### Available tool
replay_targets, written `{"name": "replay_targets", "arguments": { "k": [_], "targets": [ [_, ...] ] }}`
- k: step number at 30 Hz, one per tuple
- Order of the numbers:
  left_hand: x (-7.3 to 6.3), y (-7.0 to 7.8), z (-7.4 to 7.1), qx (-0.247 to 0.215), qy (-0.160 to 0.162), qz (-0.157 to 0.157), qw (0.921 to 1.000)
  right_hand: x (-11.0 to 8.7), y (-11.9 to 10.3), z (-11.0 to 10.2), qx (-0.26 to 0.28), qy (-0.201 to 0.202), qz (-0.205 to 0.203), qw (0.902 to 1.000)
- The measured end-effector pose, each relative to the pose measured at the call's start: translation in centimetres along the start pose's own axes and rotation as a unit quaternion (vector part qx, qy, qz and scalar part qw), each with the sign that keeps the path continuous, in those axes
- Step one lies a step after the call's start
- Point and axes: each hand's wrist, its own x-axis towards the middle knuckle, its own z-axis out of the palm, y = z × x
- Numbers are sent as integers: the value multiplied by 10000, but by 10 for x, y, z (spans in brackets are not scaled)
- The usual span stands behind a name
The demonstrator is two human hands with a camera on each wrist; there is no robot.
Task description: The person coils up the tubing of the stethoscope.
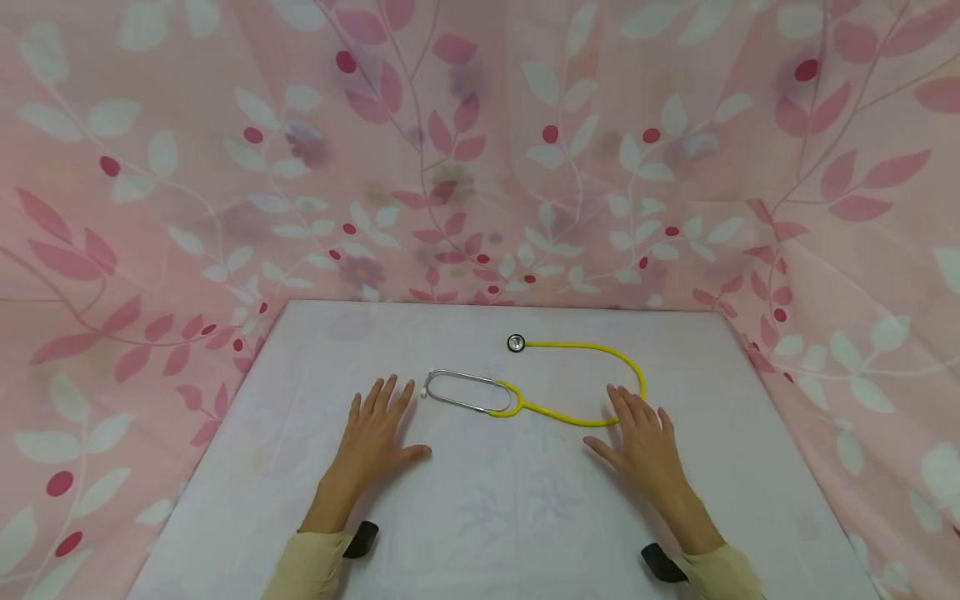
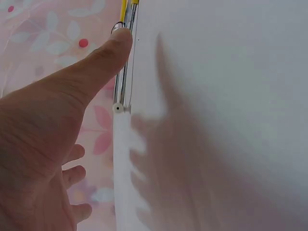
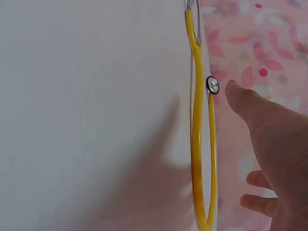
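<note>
A stethoscope (image 1: 564, 416) with yellow tubing lies on the white table, its tube bent in a wide curve to the right. Its round chestpiece (image 1: 516, 342) is at the back, and the metal ear tubes (image 1: 459, 404) point left. To the left of the earpieces, my left hand (image 1: 372, 442) is spread with nothing in it; a white ear tip (image 2: 118, 108) shows beyond the thumb in the left wrist view. My right hand (image 1: 647, 446), fingers extended, is by the right bend of the tubing and hides a bit of it. It holds nothing.
The white-covered table (image 1: 480, 533) stretches beneath both hands. A pink curtain (image 1: 480, 167) with leaf and berry prints hangs behind the table's back edge and along both sides. Each wrist wears a black strap-like device (image 1: 362, 540).
</note>
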Motion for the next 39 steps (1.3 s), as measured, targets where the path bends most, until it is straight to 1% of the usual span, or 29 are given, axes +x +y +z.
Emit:
{"name": "replay_targets", "arguments": {
  "k": [6,11,13,15,17,20,24,27,30,35,36,39],
  "targets": [
    [30,8,8,-245,-299,333,9987,15,-19,10,2,-251,-192,9995],
    [55,17,12,-532,-611,620,9948,26,-36,19,-122,-373,-436,9983],
    [64,21,14,-553,-744,757,9928,29,-42,22,-168,-504,-481,9974],
    [74,25,17,-528,-876,865,9910,32,-48,26,-156,-711,-437,9964],
    [82,28,21,-549,-942,971,9893,34,-54,30,-133,-916,-354,9951],
    [90,31,24,-606,-988,1059,9876,36,-62,35,-8,-1072,-291,9938],
    [94,31,25,-652,-1079,1091,9860,37,-69,38,139,-1064,-343,9936],
    [95,29,27,-669,-1131,1146,9847,37,-72,40,136,-1028,-353,9940],
    [94,27,29,-762,-924,1363,9834,36,-73,42,99,-1002,-327,9944],
    [89,24,37,-907,-228,1806,9791,37,-72,43,82,-835,-340,9959],
    [89,23,39,-863,-67,1887,9782,37,-72,43,84,-782,-360,9963],
    [87,22,43,-826,167,1978,9766,38,-69,44,107,-638,-417,9970]
  ]
}}
